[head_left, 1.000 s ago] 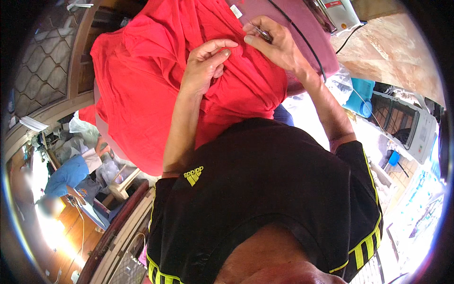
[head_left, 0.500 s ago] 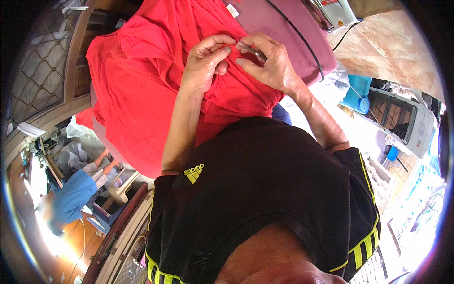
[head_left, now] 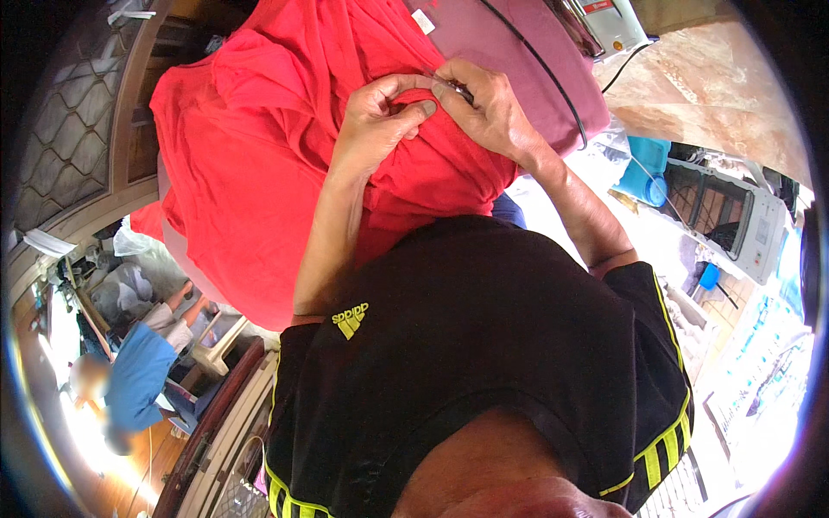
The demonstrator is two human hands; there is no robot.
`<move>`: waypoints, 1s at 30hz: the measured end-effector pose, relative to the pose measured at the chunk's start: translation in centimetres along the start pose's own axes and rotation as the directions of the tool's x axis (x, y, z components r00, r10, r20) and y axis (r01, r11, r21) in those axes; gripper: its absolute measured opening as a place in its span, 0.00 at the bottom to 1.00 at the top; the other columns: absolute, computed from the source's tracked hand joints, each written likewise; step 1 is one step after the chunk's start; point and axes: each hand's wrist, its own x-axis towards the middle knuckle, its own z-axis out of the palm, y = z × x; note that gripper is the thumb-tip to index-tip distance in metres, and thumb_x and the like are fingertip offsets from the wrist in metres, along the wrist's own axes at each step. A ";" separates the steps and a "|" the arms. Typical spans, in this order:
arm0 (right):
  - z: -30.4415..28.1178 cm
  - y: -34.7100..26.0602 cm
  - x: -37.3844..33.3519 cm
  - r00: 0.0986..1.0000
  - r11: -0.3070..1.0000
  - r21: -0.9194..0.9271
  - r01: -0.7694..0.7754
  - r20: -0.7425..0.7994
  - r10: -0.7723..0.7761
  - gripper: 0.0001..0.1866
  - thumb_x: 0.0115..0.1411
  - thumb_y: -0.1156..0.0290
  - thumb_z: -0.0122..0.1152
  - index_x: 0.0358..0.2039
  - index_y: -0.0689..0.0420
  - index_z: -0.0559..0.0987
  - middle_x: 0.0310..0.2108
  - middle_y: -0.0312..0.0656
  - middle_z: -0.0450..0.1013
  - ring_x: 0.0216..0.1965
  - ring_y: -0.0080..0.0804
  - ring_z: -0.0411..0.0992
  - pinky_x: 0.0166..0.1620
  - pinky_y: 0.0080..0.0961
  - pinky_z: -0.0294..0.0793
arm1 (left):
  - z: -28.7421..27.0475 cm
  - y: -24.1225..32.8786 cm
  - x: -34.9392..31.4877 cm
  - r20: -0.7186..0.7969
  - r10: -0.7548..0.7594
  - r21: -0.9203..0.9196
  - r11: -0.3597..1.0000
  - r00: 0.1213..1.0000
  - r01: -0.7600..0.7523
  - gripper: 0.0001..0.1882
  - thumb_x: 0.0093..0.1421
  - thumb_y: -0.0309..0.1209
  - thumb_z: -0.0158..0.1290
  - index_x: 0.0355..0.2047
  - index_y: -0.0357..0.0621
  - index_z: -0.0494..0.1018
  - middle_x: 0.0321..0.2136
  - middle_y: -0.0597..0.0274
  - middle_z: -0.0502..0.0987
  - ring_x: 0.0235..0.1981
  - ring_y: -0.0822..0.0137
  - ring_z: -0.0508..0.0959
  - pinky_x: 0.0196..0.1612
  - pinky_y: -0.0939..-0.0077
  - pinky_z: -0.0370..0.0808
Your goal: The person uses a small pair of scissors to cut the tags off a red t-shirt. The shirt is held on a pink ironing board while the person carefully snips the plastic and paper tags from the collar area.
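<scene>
Red cloth (head_left: 250, 164) lies in loose folds over a mauve padded surface. Above its upper right part my two hands meet at the fingertips. My left hand (head_left: 384, 121) is closed, its index finger stretched toward the other hand and its thumb bent in; whatever it pinches is too small to see. A small metal tool (head_left: 465, 90) is gripped in my right hand (head_left: 484, 108); mostly covered by the fingers, it does not show its kind. The right thumb and index finger press together beside the left index fingertip.
Across the mauve padded surface (head_left: 501, 65) runs a black cable (head_left: 540, 60). A white appliance (head_left: 617, 30) stands at the upper right by a marbled top (head_left: 699, 78). Blue containers (head_left: 643, 173) sit to the right. At the lower left is another person (head_left: 142, 371) in blue.
My hands have come together, so the right fingertips now meet the left index finger. The right thumb has closed up toward its index finger, covering more of the metal tool.
</scene>
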 end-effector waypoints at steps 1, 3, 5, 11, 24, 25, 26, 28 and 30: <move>0.0 0.1 0.0 0.999 0.998 0.052 -0.043 0.017 0.042 0.04 0.64 0.74 0.59 0.38 0.61 0.77 0.25 0.34 0.71 0.24 0.19 0.65 0.27 0.22 0.65 | -0.1 -0.3 0.1 0.003 -0.007 0.009 1.000 1.000 0.007 0.11 0.61 0.23 0.60 0.44 0.37 0.78 0.24 0.71 0.77 0.19 0.83 0.68 0.23 0.87 0.66; -0.1 0.6 0.2 0.993 0.977 0.177 -0.118 0.036 0.114 0.06 0.66 0.71 0.57 0.38 0.61 0.77 0.26 0.31 0.70 0.27 0.17 0.64 0.29 0.20 0.65 | -0.5 -1.0 0.4 0.011 -0.022 0.028 0.999 1.000 0.022 0.11 0.60 0.24 0.61 0.43 0.37 0.78 0.23 0.72 0.75 0.19 0.83 0.67 0.23 0.87 0.65; -0.2 1.5 0.3 0.984 0.930 0.322 -0.177 0.049 0.171 0.09 0.68 0.68 0.56 0.39 0.62 0.77 0.27 0.29 0.70 0.29 0.16 0.65 0.33 0.19 0.66 | -0.7 -1.3 0.5 0.022 -0.038 -0.003 0.999 0.999 0.038 0.11 0.60 0.24 0.62 0.43 0.37 0.78 0.22 0.73 0.73 0.20 0.83 0.67 0.23 0.86 0.65; -3.9 2.0 -0.6 0.953 0.963 0.185 -0.194 0.270 0.140 0.15 0.69 0.62 0.54 0.49 0.60 0.73 0.36 0.44 0.76 0.39 0.35 0.76 0.45 0.31 0.74 | -1.0 -1.4 0.4 0.046 -0.035 -0.091 0.995 0.998 0.039 0.10 0.60 0.25 0.62 0.42 0.38 0.78 0.21 0.74 0.72 0.20 0.83 0.66 0.23 0.86 0.64; -3.5 0.8 0.8 0.940 0.997 0.018 -0.080 0.333 0.069 0.10 0.67 0.68 0.56 0.44 0.59 0.75 0.36 0.48 0.79 0.40 0.42 0.80 0.43 0.35 0.76 | -1.2 -1.1 0.5 0.075 -0.056 -0.073 0.995 0.996 0.061 0.12 0.60 0.26 0.62 0.44 0.38 0.78 0.22 0.73 0.74 0.20 0.81 0.69 0.26 0.84 0.67; -3.5 0.9 0.8 0.938 0.995 0.024 -0.094 0.338 0.080 0.10 0.67 0.68 0.57 0.44 0.59 0.75 0.36 0.48 0.79 0.39 0.41 0.80 0.43 0.34 0.76 | -1.2 -1.2 0.4 0.069 -0.046 -0.071 0.996 0.997 0.051 0.12 0.61 0.25 0.61 0.44 0.38 0.78 0.22 0.74 0.73 0.20 0.82 0.68 0.25 0.85 0.66; -3.4 0.9 0.8 0.942 0.995 0.041 -0.091 0.327 0.072 0.10 0.67 0.68 0.57 0.44 0.59 0.75 0.36 0.47 0.79 0.39 0.40 0.79 0.43 0.34 0.76 | -1.2 -1.3 0.3 0.062 -0.035 -0.070 0.997 0.997 0.040 0.11 0.61 0.25 0.61 0.44 0.38 0.78 0.23 0.74 0.73 0.20 0.82 0.67 0.24 0.86 0.65; -3.0 0.8 0.8 0.951 0.994 0.076 -0.083 0.305 0.056 0.10 0.67 0.69 0.57 0.45 0.59 0.75 0.36 0.47 0.79 0.40 0.36 0.79 0.44 0.33 0.76 | -1.2 -1.4 0.1 0.058 -0.022 -0.078 0.997 0.998 0.027 0.12 0.61 0.24 0.61 0.45 0.38 0.77 0.26 0.73 0.74 0.21 0.83 0.66 0.24 0.87 0.65; -3.2 1.5 0.9 0.943 0.990 0.110 -0.091 0.328 0.050 0.11 0.67 0.69 0.57 0.47 0.59 0.75 0.39 0.45 0.78 0.43 0.34 0.78 0.47 0.32 0.76 | -1.3 -1.2 0.0 0.063 -0.014 -0.095 0.995 0.998 0.020 0.14 0.60 0.22 0.61 0.46 0.38 0.76 0.30 0.71 0.77 0.22 0.83 0.68 0.26 0.87 0.66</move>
